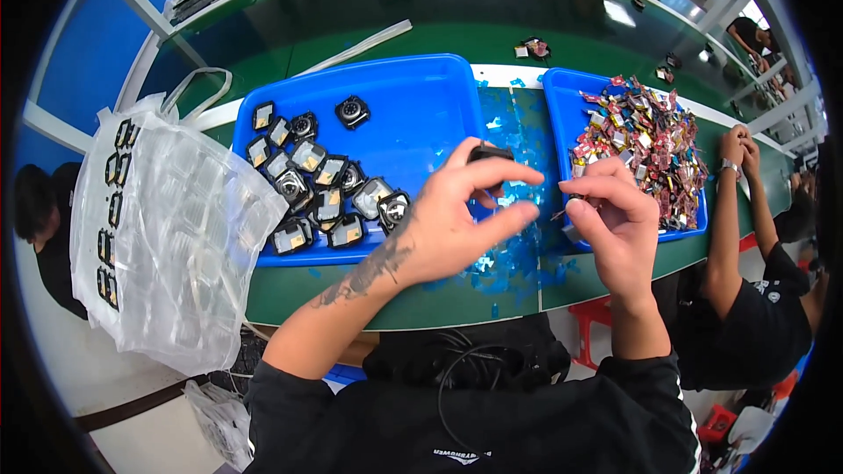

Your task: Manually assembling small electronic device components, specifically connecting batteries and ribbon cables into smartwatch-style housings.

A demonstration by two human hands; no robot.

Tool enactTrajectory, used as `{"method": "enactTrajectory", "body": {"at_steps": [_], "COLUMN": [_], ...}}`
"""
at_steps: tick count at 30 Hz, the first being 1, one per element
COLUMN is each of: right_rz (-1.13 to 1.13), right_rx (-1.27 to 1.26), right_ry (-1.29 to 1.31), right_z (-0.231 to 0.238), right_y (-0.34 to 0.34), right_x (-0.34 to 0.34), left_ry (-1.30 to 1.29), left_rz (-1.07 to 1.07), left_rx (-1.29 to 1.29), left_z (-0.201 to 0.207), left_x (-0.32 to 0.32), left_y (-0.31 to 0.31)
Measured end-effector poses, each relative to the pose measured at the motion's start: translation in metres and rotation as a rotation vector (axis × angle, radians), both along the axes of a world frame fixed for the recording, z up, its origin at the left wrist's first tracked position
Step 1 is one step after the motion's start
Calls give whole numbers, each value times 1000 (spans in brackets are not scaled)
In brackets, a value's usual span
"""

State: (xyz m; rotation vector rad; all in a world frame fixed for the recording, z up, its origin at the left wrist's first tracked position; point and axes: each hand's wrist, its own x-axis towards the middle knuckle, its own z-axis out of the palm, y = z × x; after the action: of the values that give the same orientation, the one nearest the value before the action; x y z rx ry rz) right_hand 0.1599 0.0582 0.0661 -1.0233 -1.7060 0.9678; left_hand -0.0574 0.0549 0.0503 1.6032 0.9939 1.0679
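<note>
My left hand (452, 211) is over the right edge of a large blue tray (413, 140), fingers curled round a black watch case (489, 153) that they mostly hide. Its thumb and index finger stand apart. Just right of it, at the left rim of a smaller blue bin (555, 114), my right hand (617, 219) is closed in a pinch. What lies between those fingertips is small and mostly hidden. Several black watch cases (307, 155) with silvery inner parts lie in the left half of the large tray. The bin is heaped with small wired electronic parts (641, 136).
Blue film scraps (505, 136) litter the green table (351, 298) between the containers. A translucent plastic bag (176, 237) hangs at the left with black pieces on it. Beyond runs a green conveyor belt (474, 17) carrying a few parts. A co-worker's hands (736, 145) rest at the right.
</note>
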Motion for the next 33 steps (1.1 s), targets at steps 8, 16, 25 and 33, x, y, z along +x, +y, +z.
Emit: {"method": "enactTrajectory", "body": {"at_steps": [8,16,25,33], "right_rz": [85,92,283,73], "right_rx": [-217,-200,-477,-115], "right_ry": [327,297,386,195], "right_z": [-5,-4,-4,-1], "right_y": [-3,-2,10,-3], "right_x": [-13,-21,-5,-9], "left_ry": [53,147,162,153], "left_rz": [117,134,141,143], "left_rx": [203,371,367,326], "left_z": [-3,-6,-5,-4], "left_x": [8,12,10,13], "left_y": [-8,-8,-9,-10]}}
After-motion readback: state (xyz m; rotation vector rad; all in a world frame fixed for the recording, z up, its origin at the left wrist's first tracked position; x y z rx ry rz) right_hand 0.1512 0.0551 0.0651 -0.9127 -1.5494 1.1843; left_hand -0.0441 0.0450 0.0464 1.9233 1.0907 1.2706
